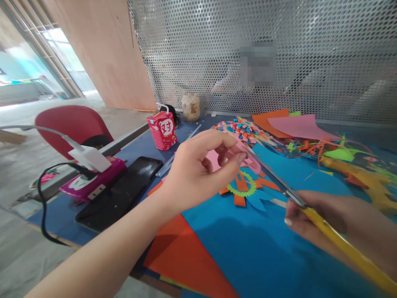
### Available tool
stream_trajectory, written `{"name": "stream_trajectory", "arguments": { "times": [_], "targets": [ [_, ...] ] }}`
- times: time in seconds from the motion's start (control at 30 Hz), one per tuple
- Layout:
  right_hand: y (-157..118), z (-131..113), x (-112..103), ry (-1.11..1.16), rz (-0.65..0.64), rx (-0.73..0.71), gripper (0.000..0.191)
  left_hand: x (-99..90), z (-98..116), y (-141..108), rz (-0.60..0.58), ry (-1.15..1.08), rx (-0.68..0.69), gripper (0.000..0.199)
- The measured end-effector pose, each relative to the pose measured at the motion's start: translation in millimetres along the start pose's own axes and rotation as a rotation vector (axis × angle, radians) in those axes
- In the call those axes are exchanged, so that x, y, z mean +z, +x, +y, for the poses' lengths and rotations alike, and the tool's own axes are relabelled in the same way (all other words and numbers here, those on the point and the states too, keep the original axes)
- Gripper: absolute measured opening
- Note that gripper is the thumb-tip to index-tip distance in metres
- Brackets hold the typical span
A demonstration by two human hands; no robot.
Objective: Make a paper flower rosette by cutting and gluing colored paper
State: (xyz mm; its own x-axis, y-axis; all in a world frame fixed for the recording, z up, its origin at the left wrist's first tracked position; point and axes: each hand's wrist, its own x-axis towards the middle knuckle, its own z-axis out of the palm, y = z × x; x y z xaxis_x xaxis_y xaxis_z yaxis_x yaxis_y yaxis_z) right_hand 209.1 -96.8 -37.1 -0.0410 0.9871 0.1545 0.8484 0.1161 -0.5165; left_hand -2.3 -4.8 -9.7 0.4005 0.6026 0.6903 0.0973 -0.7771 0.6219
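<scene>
My left hand [201, 165] is closed in a pinch on a pink paper piece [252, 161] above the middle of the table. My right hand [328, 219], at the right, is wrapped round yellow-handled tweezers or scissors [305, 207]; the exact tool is hard to make out. Its long metal end points up and left, beside the pink piece. Beneath lies blue paper [235, 240], bearing a green toothed ring [253, 186] with orange paper tabs [240, 200]. Orange paper [186, 256] sits at the front edge.
A red drink box [161, 130], a jar [190, 107] and a black phone [119, 194] stand or lie at the left, near a purple power strip [93, 180]. Paper scraps [341, 153] are heaped at the right. Behind rises a perforated metal panel [198, 54].
</scene>
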Motion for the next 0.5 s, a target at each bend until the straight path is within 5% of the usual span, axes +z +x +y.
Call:
{"name": "stream_trajectory", "arguments": {
  "times": [0.3, 0.4, 0.5],
  "targets": [
    [0.5, 7.7, 5.8, 0.164, 0.013, -0.119, 0.008, 0.5, 3.4, 0.5, 0.020, -0.056, -0.023, 0.003],
    [-2.3, 1.4, 11.8, 0.258, 0.160, 0.009, 0.009, -0.3, 4.0, 1.7, 0.045, -0.053, -0.012, 0.003],
    [-2.7, -0.4, 12.3, 0.231, 0.161, 0.014, 0.011, -1.0, 4.4, 3.0, 0.090, -0.080, -0.015, 0.005]
  ]
}}
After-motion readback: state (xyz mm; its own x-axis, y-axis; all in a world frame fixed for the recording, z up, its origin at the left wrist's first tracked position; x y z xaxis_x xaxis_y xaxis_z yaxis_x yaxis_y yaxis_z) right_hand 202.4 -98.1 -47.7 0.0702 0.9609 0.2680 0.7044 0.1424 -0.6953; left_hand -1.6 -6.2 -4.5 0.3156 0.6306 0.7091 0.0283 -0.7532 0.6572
